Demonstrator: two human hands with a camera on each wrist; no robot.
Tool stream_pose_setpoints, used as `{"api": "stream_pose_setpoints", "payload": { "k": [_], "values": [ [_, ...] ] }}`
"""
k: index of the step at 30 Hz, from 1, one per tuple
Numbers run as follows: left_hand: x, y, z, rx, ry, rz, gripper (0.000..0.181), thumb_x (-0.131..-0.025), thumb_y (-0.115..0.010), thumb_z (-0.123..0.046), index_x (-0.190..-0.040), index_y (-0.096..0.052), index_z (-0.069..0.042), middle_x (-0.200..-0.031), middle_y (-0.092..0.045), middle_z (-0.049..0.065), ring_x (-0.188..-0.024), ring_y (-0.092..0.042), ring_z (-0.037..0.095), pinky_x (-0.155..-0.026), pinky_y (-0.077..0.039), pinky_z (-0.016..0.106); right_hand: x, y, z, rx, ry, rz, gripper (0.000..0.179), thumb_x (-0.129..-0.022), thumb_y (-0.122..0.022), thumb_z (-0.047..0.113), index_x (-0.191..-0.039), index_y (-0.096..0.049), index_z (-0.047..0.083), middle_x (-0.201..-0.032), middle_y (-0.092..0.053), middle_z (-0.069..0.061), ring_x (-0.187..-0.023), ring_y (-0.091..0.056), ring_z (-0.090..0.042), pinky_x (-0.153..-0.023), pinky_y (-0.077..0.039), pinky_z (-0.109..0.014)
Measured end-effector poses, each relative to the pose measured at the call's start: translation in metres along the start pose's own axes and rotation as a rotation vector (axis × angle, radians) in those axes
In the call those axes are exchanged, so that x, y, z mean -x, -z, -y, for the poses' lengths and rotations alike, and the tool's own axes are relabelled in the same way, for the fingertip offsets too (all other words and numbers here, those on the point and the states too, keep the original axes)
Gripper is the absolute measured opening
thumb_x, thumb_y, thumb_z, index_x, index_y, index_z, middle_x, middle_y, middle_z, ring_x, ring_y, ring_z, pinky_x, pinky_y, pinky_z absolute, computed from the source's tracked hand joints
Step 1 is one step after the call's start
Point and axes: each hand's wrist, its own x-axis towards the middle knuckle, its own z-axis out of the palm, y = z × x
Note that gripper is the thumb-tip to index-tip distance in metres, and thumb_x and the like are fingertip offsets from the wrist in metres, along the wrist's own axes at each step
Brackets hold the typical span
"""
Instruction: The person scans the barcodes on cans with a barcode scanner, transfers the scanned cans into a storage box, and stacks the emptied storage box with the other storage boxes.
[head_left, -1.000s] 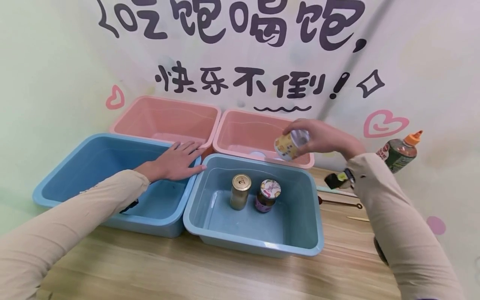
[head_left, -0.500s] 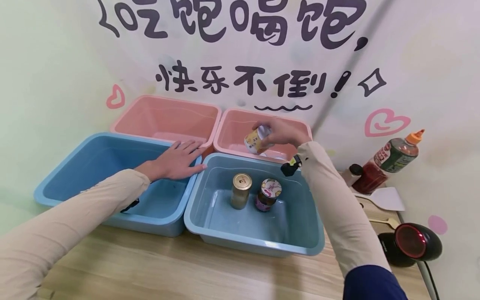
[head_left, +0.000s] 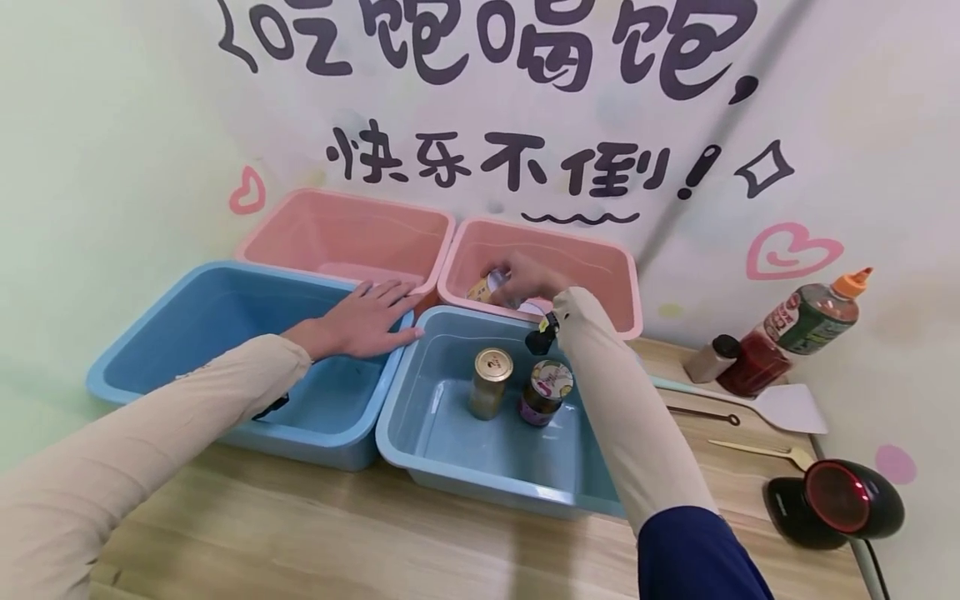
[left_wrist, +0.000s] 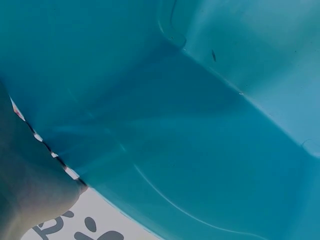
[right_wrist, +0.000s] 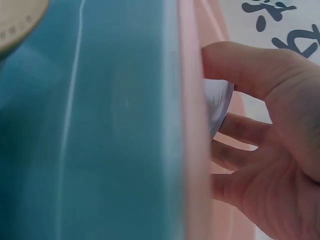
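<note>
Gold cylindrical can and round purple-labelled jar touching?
Apart. The head view shows a strip of the blue plastic bin between the gold can and the jar.

The white wall (head_left: 480,108) reads "吃饱喝饱, 快乐不倒!"

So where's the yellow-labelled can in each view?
Head: can near dead centre, gripped by the right hand, within the right pink bin outline.
Left wrist: not in it; mostly blue bin interior.
Right wrist: can right of centre, only a pale part showing, partly behind the pink rim.
Shared landmark: dark wall lettering, top in head, bottom left in left wrist, top right in right wrist.
</note>
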Motion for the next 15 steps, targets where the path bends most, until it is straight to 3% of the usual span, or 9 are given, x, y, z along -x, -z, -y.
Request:
{"api": "stream_pose_setpoints", "payload": {
  "k": [8,12,15],
  "values": [
    [-0.001,0.002,0.000,-0.020,0.001,-0.002,0.078,-0.100,-0.044,-0.056,-0.161,-0.019,-0.014,-0.168,-0.016,0.013,-0.156,-0.012,0.038,-0.122,-0.005,0.065,-0.006,-0.009,-0.001,0.009,-0.046,0.003,0.036,-0.090,-0.069,0.007,-0.126,-0.064,0.007,-0.112,-0.059,-0.013,-0.086,-0.054,-0.026,-0.067,-0.054,-0.042],
    [-0.001,0.001,0.000,-0.016,-0.004,0.000,0.077,-0.100,-0.043,-0.055,-0.161,-0.019,-0.014,-0.169,-0.015,0.013,-0.156,-0.011,0.038,-0.122,-0.005,0.065,-0.009,-0.013,-0.004,0.022,-0.081,0.012,0.035,-0.091,-0.068,0.009,-0.125,-0.065,0.007,-0.109,-0.059,-0.014,-0.075,-0.054,-0.025,-0.061,-0.052,-0.036],
    [0.000,0.000,0.000,-0.006,-0.011,-0.003,0.077,-0.100,-0.044,-0.055,-0.160,-0.020,-0.014,-0.168,-0.016,0.013,-0.155,-0.012,0.038,-0.122,-0.005,0.065,-0.012,-0.017,-0.009,0.029,-0.094,0.018,0.035,-0.091,-0.068,0.010,-0.125,-0.065,0.007,-0.110,-0.060,-0.014,-0.081,-0.057,-0.027,-0.062,-0.052,-0.032]
  ]
}}
